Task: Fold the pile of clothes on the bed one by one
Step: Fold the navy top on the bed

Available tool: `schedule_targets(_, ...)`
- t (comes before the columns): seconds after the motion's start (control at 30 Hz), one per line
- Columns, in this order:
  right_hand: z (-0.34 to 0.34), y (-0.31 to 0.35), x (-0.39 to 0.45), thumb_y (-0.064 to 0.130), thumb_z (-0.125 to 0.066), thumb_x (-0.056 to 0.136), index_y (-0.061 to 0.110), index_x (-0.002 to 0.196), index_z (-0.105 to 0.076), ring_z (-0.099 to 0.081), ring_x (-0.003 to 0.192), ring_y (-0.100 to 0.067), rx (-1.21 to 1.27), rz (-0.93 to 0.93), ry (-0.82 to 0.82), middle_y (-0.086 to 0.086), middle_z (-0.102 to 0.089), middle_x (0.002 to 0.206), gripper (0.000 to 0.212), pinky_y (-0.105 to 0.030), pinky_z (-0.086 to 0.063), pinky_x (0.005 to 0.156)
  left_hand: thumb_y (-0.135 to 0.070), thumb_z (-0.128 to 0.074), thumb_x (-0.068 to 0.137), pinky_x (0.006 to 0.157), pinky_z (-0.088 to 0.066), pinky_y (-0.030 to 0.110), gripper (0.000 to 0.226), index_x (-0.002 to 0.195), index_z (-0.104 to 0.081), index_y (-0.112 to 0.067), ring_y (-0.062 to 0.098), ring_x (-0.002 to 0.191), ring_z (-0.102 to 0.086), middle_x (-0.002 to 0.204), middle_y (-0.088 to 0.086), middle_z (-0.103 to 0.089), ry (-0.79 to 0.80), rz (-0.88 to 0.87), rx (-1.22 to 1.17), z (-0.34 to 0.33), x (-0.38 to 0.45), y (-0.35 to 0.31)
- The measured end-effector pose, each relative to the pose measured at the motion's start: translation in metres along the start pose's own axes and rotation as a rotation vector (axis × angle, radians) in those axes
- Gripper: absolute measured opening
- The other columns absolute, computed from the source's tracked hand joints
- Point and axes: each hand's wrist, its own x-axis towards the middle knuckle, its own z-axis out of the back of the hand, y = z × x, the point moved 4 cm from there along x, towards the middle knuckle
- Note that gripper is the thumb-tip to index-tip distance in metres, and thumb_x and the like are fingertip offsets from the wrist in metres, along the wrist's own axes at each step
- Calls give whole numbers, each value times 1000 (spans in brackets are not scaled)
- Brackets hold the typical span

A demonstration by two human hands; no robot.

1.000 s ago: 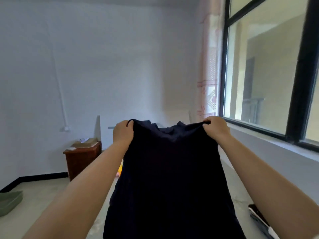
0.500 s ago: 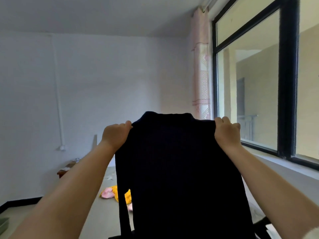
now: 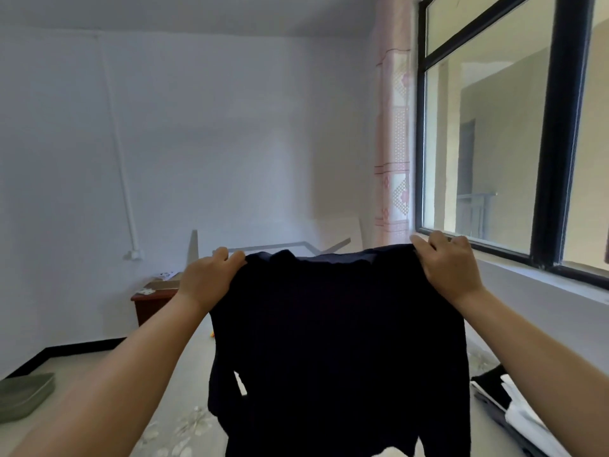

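A dark navy long-sleeved top (image 3: 339,341) hangs spread out in front of me, above the bed (image 3: 184,420). My left hand (image 3: 207,275) grips its left shoulder and my right hand (image 3: 448,265) grips its right shoulder, both at chest height. One sleeve dangles at the lower left of the garment. The hanging top hides most of the bed behind it.
Black and white clothes (image 3: 504,400) lie on the bed at the lower right. A brown wooden cabinet (image 3: 153,300) stands by the far wall, a green bin (image 3: 23,395) sits on the floor at left, and a window (image 3: 514,127) fills the right side.
Both hands raised the top and pulled it wide, then lowered it a little. The hands are further apart than a second ago, and the garment now hangs flat.
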Motion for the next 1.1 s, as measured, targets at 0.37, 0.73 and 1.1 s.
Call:
schedule_targets(0.37, 55, 53, -5, 21, -41, 81, -4, 75, -70, -42, 30, -28, 171, 69, -52, -17, -51, 51, 38, -30, -43, 41, -23, -39, 97, 29, -32, 21, 46, 66, -62, 0, 27, 22, -39, 46, 11, -47, -184, -159, 28, 75, -47, 45)
schedule_targets(0.73, -91, 124, -65, 11, -70, 79, -4, 83, -68, -59, 53, -41, 288, 111, 488, -26, -62, 74, 15, -43, -51, 55, -36, -32, 99, 63, -38, 31, 34, 110, -54, -13, 30, 90, -60, 103, 9, -58, 622, 100, 94, -101, -123, 83)
schedule_targets(1.1, -261, 172, -209, 17, -61, 87, 1, 92, -68, -63, 65, -35, 341, 88, 944, -20, -64, 82, 18, -37, -49, 59, -33, -33, 99, 69, -34, 31, 34, 109, -54, -9, 27, 98, -55, 108, 10, -57, 998, 107, -71, -296, -214, 50)
